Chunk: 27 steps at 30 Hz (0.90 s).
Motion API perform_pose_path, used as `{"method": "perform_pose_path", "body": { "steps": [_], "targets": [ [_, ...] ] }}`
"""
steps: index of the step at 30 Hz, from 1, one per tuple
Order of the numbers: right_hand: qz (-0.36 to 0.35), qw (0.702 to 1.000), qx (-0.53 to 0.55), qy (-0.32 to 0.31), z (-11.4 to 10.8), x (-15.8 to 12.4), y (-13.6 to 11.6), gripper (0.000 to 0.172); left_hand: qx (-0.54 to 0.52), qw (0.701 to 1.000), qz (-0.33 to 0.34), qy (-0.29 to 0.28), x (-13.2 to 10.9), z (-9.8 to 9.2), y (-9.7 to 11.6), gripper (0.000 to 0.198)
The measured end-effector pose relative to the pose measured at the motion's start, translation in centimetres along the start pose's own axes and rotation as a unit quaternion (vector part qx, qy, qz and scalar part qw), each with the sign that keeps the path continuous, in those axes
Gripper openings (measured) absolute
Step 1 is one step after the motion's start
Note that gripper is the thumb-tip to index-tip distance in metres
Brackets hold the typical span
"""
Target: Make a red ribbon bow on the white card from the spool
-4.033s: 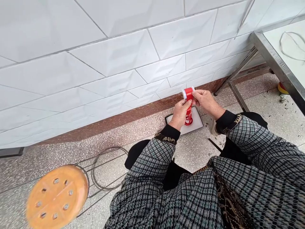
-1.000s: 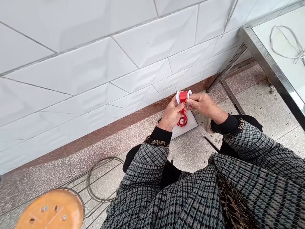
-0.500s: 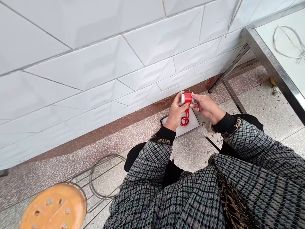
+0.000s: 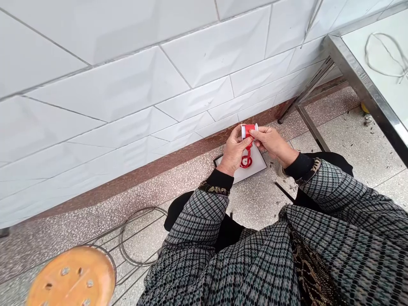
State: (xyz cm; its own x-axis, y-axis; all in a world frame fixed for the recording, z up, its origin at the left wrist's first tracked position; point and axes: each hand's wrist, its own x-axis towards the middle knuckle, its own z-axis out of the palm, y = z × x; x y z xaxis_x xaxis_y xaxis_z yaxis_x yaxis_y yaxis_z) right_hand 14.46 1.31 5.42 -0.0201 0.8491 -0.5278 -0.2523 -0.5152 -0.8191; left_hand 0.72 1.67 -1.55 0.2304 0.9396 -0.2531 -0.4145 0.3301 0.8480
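Note:
A white spool wound with red ribbon (image 4: 249,130) is held up between my two hands. My left hand (image 4: 234,148) is closed around the spool's left end, its thumb pressed on the lower side. From the right, my right hand (image 4: 270,142) pinches at the red ribbon, thumb across the front of the spool. A loose length of ribbon hangs below in loops (image 4: 246,162). Behind the loops, a white tray with a dark rim (image 4: 255,171) rests on the floor.
A metal-framed table (image 4: 360,70) stands at the right, a loop of pale cord (image 4: 366,51) on its top. At lower left are an orange round stool seat (image 4: 73,278) and a wire rack (image 4: 127,259). White tiled wall (image 4: 127,85) rises ahead; small dark bits litter the floor.
My right thumb has moved from the spool's right end onto the ribbon at its front. The spool has turned slightly, and the hanging loops have shifted a little.

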Motion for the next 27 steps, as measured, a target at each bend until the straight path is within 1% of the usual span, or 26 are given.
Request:
{"method": "perform_pose_path", "body": {
  "steps": [3,6,8,10,14,16,19,21,23,25,27],
  "targets": [
    [-0.038,0.999,0.006,0.017,-0.2,0.1,-0.6,0.029,-0.022,1.0,-0.001,-0.003,-0.1,0.1,0.0,0.062],
    [-0.058,0.998,0.022,0.019,-0.9,0.3,-1.6,0.028,-0.011,0.999,-0.024,-0.02,-0.2,-0.2,0.4,0.048],
    [-0.051,0.998,0.038,0.013,-1.4,0.4,-2.0,0.027,0.005,0.999,-0.033,-0.025,-0.4,-0.7,0.6,0.042],
    [-0.038,0.998,0.054,0.002,-1.9,0.4,-2.2,0.025,0.014,0.999,-0.04,-0.035,-0.6,-1.3,0.8,0.04],
    [-0.013,0.998,0.053,-0.04,-2.2,0.0,-2.1,0.027,0.047,0.991,-0.074,-0.096,-1.2,-2.5,0.6,0.042],
    [-0.012,0.997,0.05,-0.059,-2.1,-0.2,-2.0,0.029,0.064,0.987,-0.084,-0.123,-1.5,-2.8,0.5,0.044],
    [-0.031,0.995,0.063,-0.067,-1.8,-0.7,-2.3,0.027,0.034,0.991,-0.05,-0.122,-2.2,-2.6,1.4,0.046],
    [-0.04,0.994,0.077,-0.067,-1.5,-1.3,-2.7,0.023,0.003,0.994,-0.01,-0.109,-3.1,-2.0,2.6,0.049],
    [-0.044,0.993,0.085,-0.07,-1.2,-2.4,-3.4,0.02,-0.011,0.993,0.026,-0.112,-4.3,-1.3,3.9,0.055],
    [-0.05,0.993,0.082,-0.071,-0.8,-3.8,-4.4,0.018,-0.008,0.99,0.049,-0.132,-5.7,-0.4,5.0,0.06],
    [-0.07,0.993,0.073,-0.061,-0.8,-5.3,-5.8,0.015,0.012,0.984,0.052,-0.168,-7.2,0.4,5.7,0.058]
  ]
}}
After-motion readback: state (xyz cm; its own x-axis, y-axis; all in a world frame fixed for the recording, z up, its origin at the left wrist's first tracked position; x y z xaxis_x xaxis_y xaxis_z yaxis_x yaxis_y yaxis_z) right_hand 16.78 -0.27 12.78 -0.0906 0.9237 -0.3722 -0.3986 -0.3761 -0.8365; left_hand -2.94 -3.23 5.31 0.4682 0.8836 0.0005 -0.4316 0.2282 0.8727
